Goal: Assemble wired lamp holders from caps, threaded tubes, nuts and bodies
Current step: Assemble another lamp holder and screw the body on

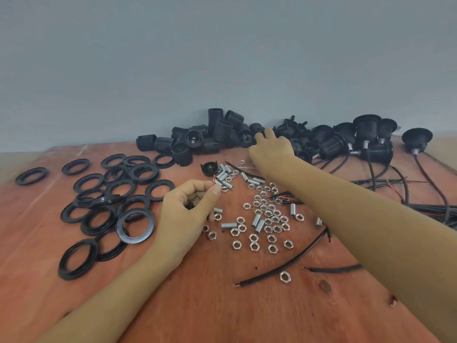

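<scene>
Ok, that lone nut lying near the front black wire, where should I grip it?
Pinch the nut across its left and right outer flats, coming straight down. It lies flat on the table, hole up, with bare wood at both sides; the black wire runs just behind it.

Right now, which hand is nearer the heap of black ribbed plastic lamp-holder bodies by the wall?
Right. The right hand is at the heap's right end, fingers among the parts; the left hand sits well short of it, pinching a red wire.
</scene>
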